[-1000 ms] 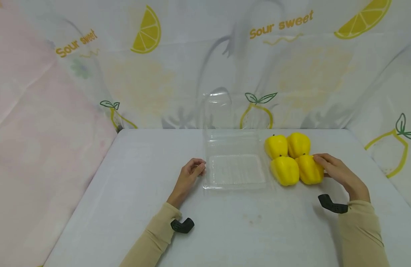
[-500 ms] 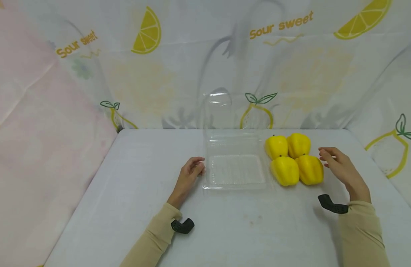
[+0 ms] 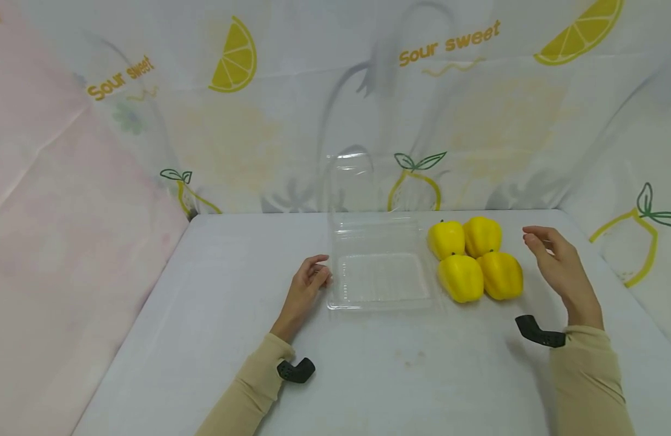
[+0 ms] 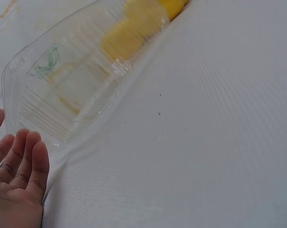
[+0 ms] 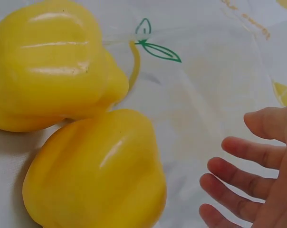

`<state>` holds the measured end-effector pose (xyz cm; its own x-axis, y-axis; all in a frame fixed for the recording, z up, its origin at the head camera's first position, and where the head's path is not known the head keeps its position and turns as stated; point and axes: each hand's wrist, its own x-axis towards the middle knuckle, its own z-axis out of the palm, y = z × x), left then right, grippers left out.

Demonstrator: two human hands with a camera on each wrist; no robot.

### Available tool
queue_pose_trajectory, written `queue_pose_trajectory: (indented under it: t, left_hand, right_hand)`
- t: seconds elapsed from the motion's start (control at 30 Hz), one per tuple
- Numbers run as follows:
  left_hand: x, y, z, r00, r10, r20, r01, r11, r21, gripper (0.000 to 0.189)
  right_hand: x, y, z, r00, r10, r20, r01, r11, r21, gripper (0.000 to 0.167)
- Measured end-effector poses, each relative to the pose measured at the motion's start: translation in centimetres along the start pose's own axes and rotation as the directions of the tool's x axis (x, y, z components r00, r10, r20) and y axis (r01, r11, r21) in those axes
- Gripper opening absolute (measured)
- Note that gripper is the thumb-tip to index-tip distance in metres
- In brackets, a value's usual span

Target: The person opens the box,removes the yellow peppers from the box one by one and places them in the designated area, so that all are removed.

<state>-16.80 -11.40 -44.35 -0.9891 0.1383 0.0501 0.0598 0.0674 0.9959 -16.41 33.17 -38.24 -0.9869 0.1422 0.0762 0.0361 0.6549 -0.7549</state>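
Observation:
A clear plastic clamshell box stands on the white table with its lid raised at the back. At its left side is my left hand; in the left wrist view the fingers are fairly straight beside the rim, and whether they touch it I cannot tell. Several yellow bell peppers sit in a tight cluster just right of the box. My right hand hovers to the right of the peppers, holding nothing. The right wrist view shows its spread fingers apart from the nearest pepper.
The table is covered in white. A lemon-print curtain hangs behind its back edge, and cloth also closes off both sides. Each sleeve cuff bears a black wrist device, left and right.
My right hand has left the front right pepper, moving up and away to the right. The left hand stays by the box, its fingers slightly looser. The head view has shifted slightly.

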Motion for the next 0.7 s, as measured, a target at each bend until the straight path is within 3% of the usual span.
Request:
queue_pose_trajectory:
  t: [0.37, 0.6, 0.7]
  left_hand:
    - [0.2, -0.1, -0.1, 1.000, 0.016, 0.012, -0.016, 1.000, 0.010, 0.039]
    - [1.3, -2.2, -0.6, 1.000, 0.014, -0.014, -0.014, 1.000, -0.027, 0.039]
    - [1.4, -2.2, -1.0, 0.998, 0.048, -0.040, -0.045, 0.996, 0.080, 0.039]
  right_hand:
    - [-0.1, -0.7, 0.2, 0.999, -0.044, -0.019, 0.044, 0.999, 0.013, 0.054]
    - [-0.2, -0.9, 0.8, 0.997, -0.071, -0.019, 0.071, 0.997, -0.001, 0.052]
    - [-0.3, -1.2, 1.1, 0.993, -0.115, 0.024, 0.115, 0.993, -0.010, 0.052]
